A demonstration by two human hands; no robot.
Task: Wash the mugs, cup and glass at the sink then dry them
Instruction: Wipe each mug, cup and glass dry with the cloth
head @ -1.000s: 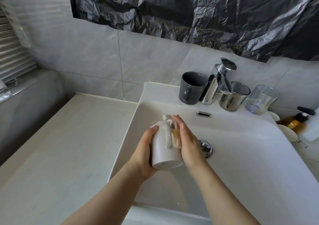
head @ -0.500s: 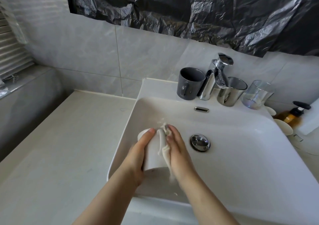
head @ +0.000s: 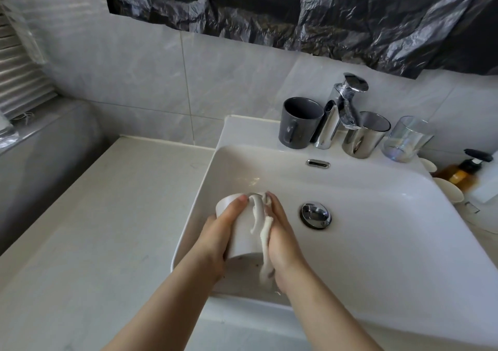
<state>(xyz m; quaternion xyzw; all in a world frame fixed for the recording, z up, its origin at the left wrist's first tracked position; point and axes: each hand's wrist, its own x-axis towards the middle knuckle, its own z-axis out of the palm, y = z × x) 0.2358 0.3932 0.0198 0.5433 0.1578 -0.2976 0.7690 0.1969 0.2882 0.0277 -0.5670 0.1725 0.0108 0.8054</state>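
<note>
Two grips sandwich a white mug (head: 244, 232) over the left side of the sink (head: 350, 183).
The left grip (head: 218, 240) curls round the tilted mug, mouth pointing away; the right grip (head: 283, 243), fingers fairly straight, presses a white cloth (head: 265, 245) against its handle side. A grey mug (head: 299, 123), steel cup (head: 362, 135) and glass (head: 407, 143) stand on the rim beside the tap (head: 342, 108).

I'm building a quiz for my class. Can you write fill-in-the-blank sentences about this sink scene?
The left hand holds a ____ mug over the sink.
The right hand presses a white ____ against the mug.
Right of the metal cup stands a clear ____.
Missing words: white, cloth, glass.
</note>
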